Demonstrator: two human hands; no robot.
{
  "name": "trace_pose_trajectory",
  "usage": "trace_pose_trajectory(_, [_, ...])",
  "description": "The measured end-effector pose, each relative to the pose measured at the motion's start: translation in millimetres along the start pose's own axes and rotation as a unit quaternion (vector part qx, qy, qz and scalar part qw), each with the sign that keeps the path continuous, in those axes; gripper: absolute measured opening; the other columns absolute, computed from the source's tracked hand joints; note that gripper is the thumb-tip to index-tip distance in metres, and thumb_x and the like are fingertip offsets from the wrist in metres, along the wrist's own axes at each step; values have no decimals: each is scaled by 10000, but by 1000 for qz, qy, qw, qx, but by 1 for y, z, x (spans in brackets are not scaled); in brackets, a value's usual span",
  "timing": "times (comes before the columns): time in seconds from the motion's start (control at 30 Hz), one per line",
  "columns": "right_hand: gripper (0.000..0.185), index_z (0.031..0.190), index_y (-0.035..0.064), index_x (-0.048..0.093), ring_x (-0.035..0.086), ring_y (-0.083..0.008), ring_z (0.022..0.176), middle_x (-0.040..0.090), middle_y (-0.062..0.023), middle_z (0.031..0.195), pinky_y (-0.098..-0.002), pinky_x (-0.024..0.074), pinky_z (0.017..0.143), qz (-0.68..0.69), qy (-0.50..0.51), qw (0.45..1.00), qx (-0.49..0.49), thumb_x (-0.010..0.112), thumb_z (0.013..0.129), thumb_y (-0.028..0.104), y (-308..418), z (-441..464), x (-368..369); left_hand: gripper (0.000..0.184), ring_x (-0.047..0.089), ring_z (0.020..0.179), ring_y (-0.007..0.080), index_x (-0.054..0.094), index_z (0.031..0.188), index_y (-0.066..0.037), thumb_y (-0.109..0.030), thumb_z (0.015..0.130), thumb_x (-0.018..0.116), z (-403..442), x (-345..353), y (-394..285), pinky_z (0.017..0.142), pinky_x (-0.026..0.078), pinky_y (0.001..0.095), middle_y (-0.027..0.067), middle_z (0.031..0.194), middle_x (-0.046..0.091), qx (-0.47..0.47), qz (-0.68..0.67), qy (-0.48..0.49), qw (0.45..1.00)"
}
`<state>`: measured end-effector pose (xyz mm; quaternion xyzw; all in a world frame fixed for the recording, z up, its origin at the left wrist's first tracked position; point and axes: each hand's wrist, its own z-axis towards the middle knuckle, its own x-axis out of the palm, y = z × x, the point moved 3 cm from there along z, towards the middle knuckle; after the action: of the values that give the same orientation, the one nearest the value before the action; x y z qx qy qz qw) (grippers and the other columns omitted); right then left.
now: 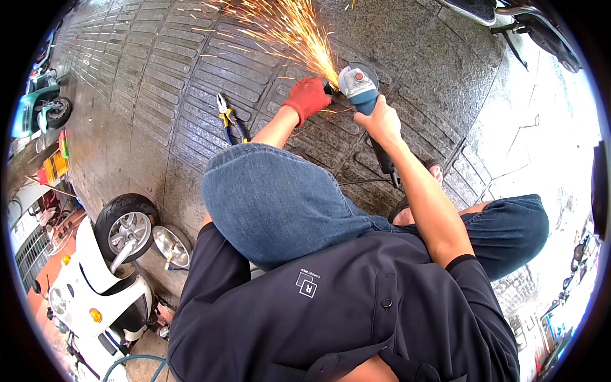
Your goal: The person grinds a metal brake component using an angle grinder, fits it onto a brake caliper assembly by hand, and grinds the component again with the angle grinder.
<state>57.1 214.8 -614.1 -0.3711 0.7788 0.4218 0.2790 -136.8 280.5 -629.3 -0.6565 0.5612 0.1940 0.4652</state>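
My right hand (380, 122) is bare and wrapped round the body of a blue angle grinder (363, 99) with a grey metal head. The grinder's disc meets a small dark part (329, 86), and a stream of orange sparks (312, 48) flies up and left from there. A red glove covers my left hand (307, 100), whose fingers close on that dark part; its kind is too small to make out. On the paving to the left lie pliers (230, 119) with yellow and dark blue handles, jaws pointing away from me.
Grooved, wet-looking paving (153, 83) spreads in front of me. A white scooter (95, 299) stands at lower left, beside a loose wheel (127, 228) and a round headlamp (171, 247). Parked vehicles line the far left and upper right. A dark cord (366, 182) trails near my feet.
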Motion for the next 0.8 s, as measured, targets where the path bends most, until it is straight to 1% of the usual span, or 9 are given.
trace_pose_trajectory(0.17, [598, 1000, -36, 469, 645, -418, 824, 640, -281, 839, -459, 521, 730, -5, 0, 1000, 2, 693, 657, 400, 1, 1, 1, 437, 613, 983, 358, 643, 1011, -2, -318, 712, 678, 1, 2, 1, 867, 482, 411, 223, 1012, 646, 4, -11, -1, 1000])
trace_pose_trajectory(0.23, [602, 1001, -36, 468, 644, -418, 828, 640, -283, 844, -460, 521, 731, -5, 5, 1000, 2, 699, 658, 401, 2, 0, 0, 424, 611, 987, 356, 647, 1001, -6, -314, 711, 670, 1, 3, 2, 865, 483, 411, 224, 1020, 643, 23, -19, -20, 999])
trace_pose_trajectory(0.47, [612, 1010, -41, 468, 642, -422, 832, 638, -290, 856, -462, 519, 734, 3, 5, 1000, -5, 700, 655, 400, 0, 0, 0, 410, 612, 991, 354, 651, 999, -21, -313, 712, 660, 1, 0, 0, 859, 485, 411, 216, 1026, 644, 5, -2, -10, 1000])
trace_pose_trajectory(0.53, [623, 1019, -46, 469, 642, -424, 834, 639, -287, 855, -459, 519, 742, 3, 7, 1000, 6, 697, 652, 403, 0, 1, 0, 451, 607, 974, 367, 634, 982, 16, -339, 711, 697, -2, -4, -3, 861, 473, 420, 263, 1003, 629, -2, -12, 20, 1000])
trace_pose_trajectory(0.67, [611, 1013, -41, 468, 656, -398, 822, 647, -273, 860, -446, 534, 733, -12, -9, 1000, 10, 703, 658, 397, -3, 4, -2, 484, 604, 987, 366, 623, 1036, 16, -332, 710, 700, -2, -1, -1, 871, 472, 419, 261, 1024, 627, -5, -18, 18, 1000])
trace_pose_trajectory(0.73, [617, 1025, -45, 477, 655, -395, 844, 646, -275, 885, -444, 531, 749, -14, -12, 999, 30, 698, 659, 399, -8, 7, -7, 403, 617, 966, 357, 644, 985, -18, -307, 708, 689, -3, -1, -1, 843, 488, 420, 214, 1000, 649, 20, -21, -24, 999])
trace_pose_trajectory(0.8, [615, 1024, -50, 489, 651, -398, 858, 643, -278, 901, -439, 527, 762, 3, -10, 999, 42, 693, 655, 398, -9, 6, -13, 397, 618, 959, 358, 642, 985, -25, -305, 708, 689, 1, 5, 3, 835, 490, 425, 210, 995, 650, 33, -24, -37, 998])
